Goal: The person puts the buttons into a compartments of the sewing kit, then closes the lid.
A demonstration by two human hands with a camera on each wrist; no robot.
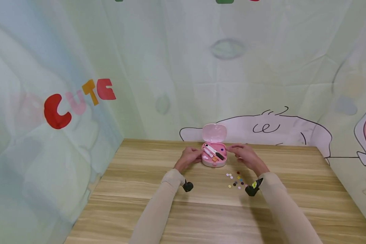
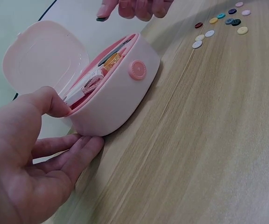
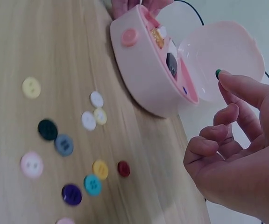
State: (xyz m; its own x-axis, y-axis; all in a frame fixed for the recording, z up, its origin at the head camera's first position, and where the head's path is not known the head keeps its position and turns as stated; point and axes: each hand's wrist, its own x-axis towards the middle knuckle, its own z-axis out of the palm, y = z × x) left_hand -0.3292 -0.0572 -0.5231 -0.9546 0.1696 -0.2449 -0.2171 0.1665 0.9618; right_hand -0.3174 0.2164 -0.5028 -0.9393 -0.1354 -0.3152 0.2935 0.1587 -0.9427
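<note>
A pink sewing box (image 1: pixel 214 164) stands on the table with its translucent lid (image 1: pixel 215 133) raised at the back. My left hand (image 2: pixel 36 154) holds its left end, thumb over the rim and fingers low against the outer wall. At the box's right side, my right hand (image 3: pixel 246 140) pinches a small dark green button (image 3: pixel 218 73) between thumb and forefinger, the other fingers loosely curled. Inside the box lie a white tool with a black end (image 1: pixel 219 156), a small orange item (image 3: pixel 158 38) and a dark blue button (image 1: pixel 222 149).
Several loose buttons lie in front of the box to the right, among them a red button (image 3: pixel 123 169), a turquoise button (image 3: pixel 92 185) and a purple button (image 3: pixel 72 194). A printed cloth backdrop (image 1: pixel 170 84) rises behind the wooden table (image 1: pixel 140 176).
</note>
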